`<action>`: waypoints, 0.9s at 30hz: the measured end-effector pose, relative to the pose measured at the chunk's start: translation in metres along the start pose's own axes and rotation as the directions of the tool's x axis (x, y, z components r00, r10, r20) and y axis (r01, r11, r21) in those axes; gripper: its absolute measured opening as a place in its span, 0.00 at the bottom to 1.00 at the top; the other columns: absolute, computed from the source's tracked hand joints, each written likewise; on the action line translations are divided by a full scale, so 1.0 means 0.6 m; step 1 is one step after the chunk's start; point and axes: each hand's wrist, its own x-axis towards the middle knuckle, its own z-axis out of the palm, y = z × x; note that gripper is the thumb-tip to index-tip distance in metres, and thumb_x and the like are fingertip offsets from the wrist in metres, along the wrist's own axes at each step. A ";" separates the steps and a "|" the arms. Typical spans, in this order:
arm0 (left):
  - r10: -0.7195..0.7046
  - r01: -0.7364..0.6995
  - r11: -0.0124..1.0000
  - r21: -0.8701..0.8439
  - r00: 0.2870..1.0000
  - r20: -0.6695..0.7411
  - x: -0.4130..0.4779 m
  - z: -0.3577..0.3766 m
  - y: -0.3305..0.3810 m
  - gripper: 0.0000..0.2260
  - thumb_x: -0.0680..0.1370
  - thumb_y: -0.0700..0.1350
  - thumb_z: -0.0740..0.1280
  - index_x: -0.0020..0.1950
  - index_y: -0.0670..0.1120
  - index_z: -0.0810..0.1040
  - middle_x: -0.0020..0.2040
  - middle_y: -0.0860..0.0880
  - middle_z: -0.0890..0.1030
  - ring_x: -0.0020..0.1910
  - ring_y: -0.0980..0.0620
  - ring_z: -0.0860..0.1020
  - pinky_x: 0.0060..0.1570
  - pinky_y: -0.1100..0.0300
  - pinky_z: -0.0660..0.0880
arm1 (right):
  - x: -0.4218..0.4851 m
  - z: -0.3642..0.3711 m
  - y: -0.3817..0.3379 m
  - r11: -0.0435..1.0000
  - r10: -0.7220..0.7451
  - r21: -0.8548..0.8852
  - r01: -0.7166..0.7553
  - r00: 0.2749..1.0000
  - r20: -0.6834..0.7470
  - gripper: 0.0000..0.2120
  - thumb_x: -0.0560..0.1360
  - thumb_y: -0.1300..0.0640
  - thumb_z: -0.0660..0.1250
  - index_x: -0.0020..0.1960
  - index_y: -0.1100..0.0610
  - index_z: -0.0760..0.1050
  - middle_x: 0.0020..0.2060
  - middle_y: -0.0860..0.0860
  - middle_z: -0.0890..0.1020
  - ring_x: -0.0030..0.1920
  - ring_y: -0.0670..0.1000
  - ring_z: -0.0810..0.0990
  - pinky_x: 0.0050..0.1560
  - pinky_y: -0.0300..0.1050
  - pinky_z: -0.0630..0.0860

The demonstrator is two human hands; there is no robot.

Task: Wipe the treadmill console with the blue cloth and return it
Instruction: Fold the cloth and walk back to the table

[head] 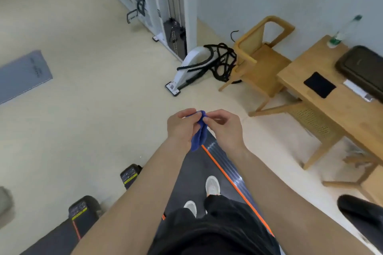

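A small blue cloth (199,132) hangs bunched between both my hands at chest height. My left hand (180,127) pinches its upper edge from the left, and my right hand (224,128) pinches the same top fold from the right. Below the cloth runs the dark treadmill belt (192,174) with an orange stripe along its side rail (226,168). I stand on the belt in white shoes. The treadmill console is not in view.
A wooden table (323,114) stands at right with a black pad (319,84), a dark case (362,68) and a bottle (339,34). A wooden chair (257,58), black ropes (219,58), a white cable machine (165,6) and a second treadmill's end (83,211) surround me.
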 end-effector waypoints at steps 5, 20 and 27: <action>0.003 -0.023 0.987 -0.160 0.992 -0.126 0.035 -0.005 0.060 0.11 0.77 0.29 0.67 0.57 0.38 0.78 0.34 0.45 0.84 0.29 0.50 0.82 0.30 0.62 0.79 | 0.089 0.073 -0.012 0.996 -0.035 -0.074 0.046 0.990 0.140 0.05 0.74 0.61 0.74 0.45 0.53 0.85 0.44 0.48 0.86 0.46 0.45 0.85 0.51 0.45 0.80; -0.057 0.040 0.976 -0.215 0.996 -0.073 0.314 -0.171 0.283 0.17 0.76 0.26 0.63 0.61 0.40 0.77 0.50 0.37 0.81 0.44 0.47 0.83 0.48 0.61 0.81 | 0.382 0.319 -0.094 0.971 -0.012 -0.184 0.150 0.804 0.594 0.13 0.71 0.66 0.76 0.49 0.50 0.84 0.46 0.50 0.87 0.48 0.51 0.86 0.54 0.50 0.82; 0.098 -0.112 0.975 0.194 0.992 0.081 0.468 -0.213 0.393 0.11 0.78 0.35 0.68 0.58 0.46 0.80 0.47 0.45 0.81 0.45 0.48 0.82 0.49 0.58 0.82 | 0.519 0.426 -0.110 1.000 0.004 -0.004 -0.002 0.868 0.497 0.07 0.77 0.70 0.66 0.51 0.64 0.81 0.44 0.61 0.85 0.44 0.55 0.84 0.51 0.50 0.82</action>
